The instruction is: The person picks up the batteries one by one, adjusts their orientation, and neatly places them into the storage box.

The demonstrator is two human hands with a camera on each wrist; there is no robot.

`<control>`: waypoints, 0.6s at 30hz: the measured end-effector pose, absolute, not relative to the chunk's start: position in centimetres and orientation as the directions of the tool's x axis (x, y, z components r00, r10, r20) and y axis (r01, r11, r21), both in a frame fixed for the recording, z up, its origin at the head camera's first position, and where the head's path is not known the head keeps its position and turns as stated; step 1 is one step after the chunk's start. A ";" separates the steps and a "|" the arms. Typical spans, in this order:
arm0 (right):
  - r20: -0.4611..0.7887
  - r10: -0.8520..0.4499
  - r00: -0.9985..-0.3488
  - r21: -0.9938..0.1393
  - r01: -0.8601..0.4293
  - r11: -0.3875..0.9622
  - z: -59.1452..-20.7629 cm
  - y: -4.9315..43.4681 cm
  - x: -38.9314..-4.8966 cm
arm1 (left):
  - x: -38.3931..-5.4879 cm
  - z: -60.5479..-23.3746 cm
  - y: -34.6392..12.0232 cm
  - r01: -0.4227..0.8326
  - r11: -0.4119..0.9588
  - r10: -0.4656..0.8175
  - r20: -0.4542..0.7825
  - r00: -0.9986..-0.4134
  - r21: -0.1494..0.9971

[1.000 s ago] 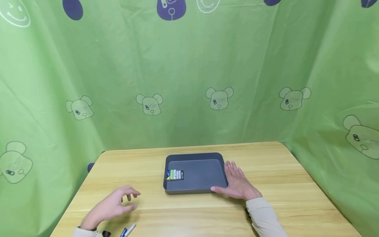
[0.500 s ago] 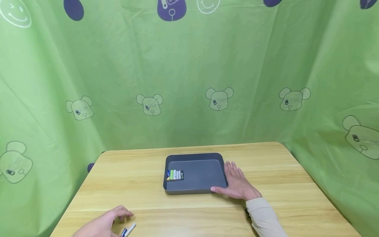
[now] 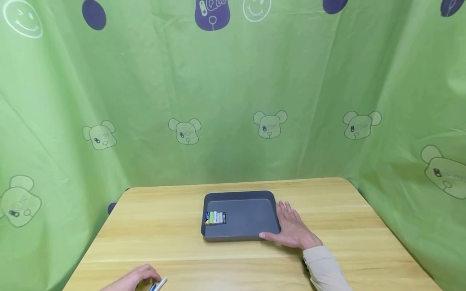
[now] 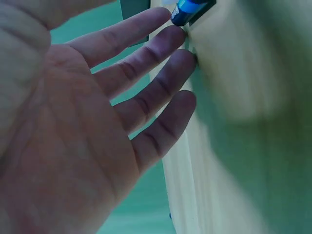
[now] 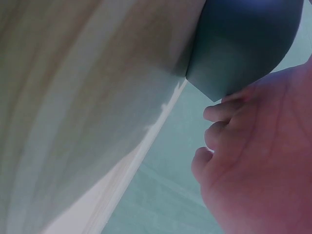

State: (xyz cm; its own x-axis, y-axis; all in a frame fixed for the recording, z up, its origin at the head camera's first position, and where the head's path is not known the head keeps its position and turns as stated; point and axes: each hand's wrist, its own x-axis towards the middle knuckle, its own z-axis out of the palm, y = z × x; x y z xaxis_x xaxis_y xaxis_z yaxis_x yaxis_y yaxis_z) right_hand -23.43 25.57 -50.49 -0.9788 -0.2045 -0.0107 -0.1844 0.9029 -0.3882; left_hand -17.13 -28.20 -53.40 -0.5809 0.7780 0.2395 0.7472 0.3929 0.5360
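A dark grey tray (image 3: 247,218) sits on the table, with several batteries (image 3: 216,218) lined up side by side at its left end. Against its right side rests my right hand (image 3: 292,231), fingers straight, thumb on the front rim corner. At the front left, my left hand (image 3: 140,276) is low beside a silver battery (image 3: 160,283) and a blue one. In the left wrist view, the index fingertip is at the end of the blue battery (image 4: 186,10), the fingers are extended, and the thumb tip is out of frame. Whether it pinches the battery is hidden.
The wooden table (image 3: 174,226) ends at the back and sides before a green curtain (image 3: 225,89) printed with bear faces. The stretch of tabletop between the left hand and the tray shows only wood.
My left hand has come down toward the front edge, to the batteries there. The right hand and the tray have stayed in place. The head view has tilted slightly.
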 end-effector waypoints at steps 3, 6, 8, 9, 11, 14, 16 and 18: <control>-0.012 -0.204 -0.979 -0.382 -0.184 0.906 -50.4 25.6 -23.5 | -17.2 -53.5 -28.2 0.762 0.376 0.783 0.258 -0.565 0.527; -0.013 -0.202 -0.979 -0.379 -0.182 0.907 -50.4 25.5 -23.4 | -17.1 -53.4 -28.1 0.749 0.394 0.775 0.246 -0.582 0.532; -0.012 -0.202 -0.979 -0.381 -0.182 0.907 -50.4 25.5 -23.4 | -17.1 -53.4 -28.1 0.738 0.410 0.768 0.234 -0.596 0.536; -0.012 -0.202 -0.979 -0.382 -0.182 0.906 -50.3 25.5 -23.4 | -17.2 -53.3 -28.0 0.729 0.418 0.764 0.226 -0.605 0.542; -0.011 -0.201 -0.980 -0.382 -0.182 0.906 -50.3 25.5 -23.3 | -17.2 -53.2 -28.0 0.726 0.423 0.760 0.225 -0.610 0.542; -0.009 -0.201 -0.980 -0.381 -0.182 0.906 -50.2 25.5 -23.3 | -17.4 -52.9 -28.0 0.719 0.425 0.758 0.218 -0.614 0.549; -0.008 -0.201 -0.980 -0.379 -0.183 0.907 -50.3 25.5 -23.3 | -17.4 -52.8 -28.0 0.719 0.429 0.758 0.216 -0.616 0.547; -0.006 -0.201 -0.980 -0.379 -0.184 0.907 -50.3 25.5 -23.4 | -17.4 -52.6 -28.0 0.717 0.437 0.756 0.211 -0.620 0.542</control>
State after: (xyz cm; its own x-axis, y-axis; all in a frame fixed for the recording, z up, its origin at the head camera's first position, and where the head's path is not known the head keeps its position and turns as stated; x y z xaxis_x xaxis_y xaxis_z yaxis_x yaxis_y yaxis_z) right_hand -23.41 25.55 -50.34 -0.9796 -0.2007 -0.0062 -0.1835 0.9072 -0.3786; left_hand -17.45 -28.04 -52.63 -0.6198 0.7560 0.2105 0.7175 0.4372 0.5423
